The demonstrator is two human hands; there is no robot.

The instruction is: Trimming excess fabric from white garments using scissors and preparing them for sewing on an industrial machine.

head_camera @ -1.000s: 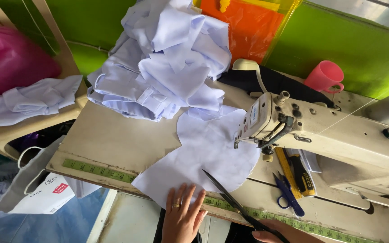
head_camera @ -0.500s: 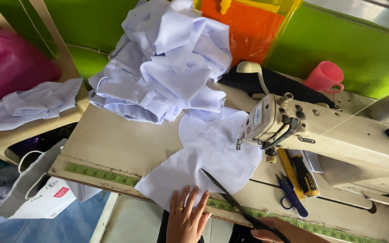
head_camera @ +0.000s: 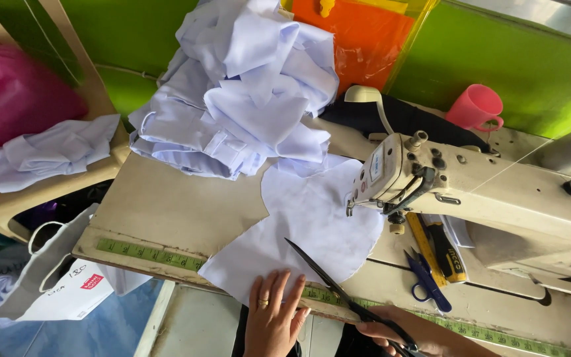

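Two hands were in view, both at the near edge of the sewing table [head_camera: 166, 211]. The left hand [head_camera: 273, 316] lay flat and open, fingers spread, pressing down on the one loose piece of white fabric [head_camera: 305, 225]. A single ring showed on one finger. The right hand [head_camera: 404, 334] was closed around the handles of one pair of long dark scissors [head_camera: 338, 294], whose shut blades pointed up and away from the grip, their tip resting over the fabric just right of the left hand's fingertips.

The fabric piece was pale white with a faint lilac cast, smooth and unfolded, rounded along its right side and cut straight at its lower left edge. It spread from under the left palm up toward the needle end of the one cream sewing machine [head_camera: 470, 192], which stood above and right of the scissor grip.

Beyond the fabric, one large heap of the same pale garments [head_camera: 246, 99] was piled up. One smaller bundle [head_camera: 47, 152] lay far to the left. One small blue snipper [head_camera: 427, 284] lay just above the right hand, and one pink cup [head_camera: 474, 109] stood far behind. One green measuring tape [head_camera: 147, 252] ran along the table edge left of the left hand.
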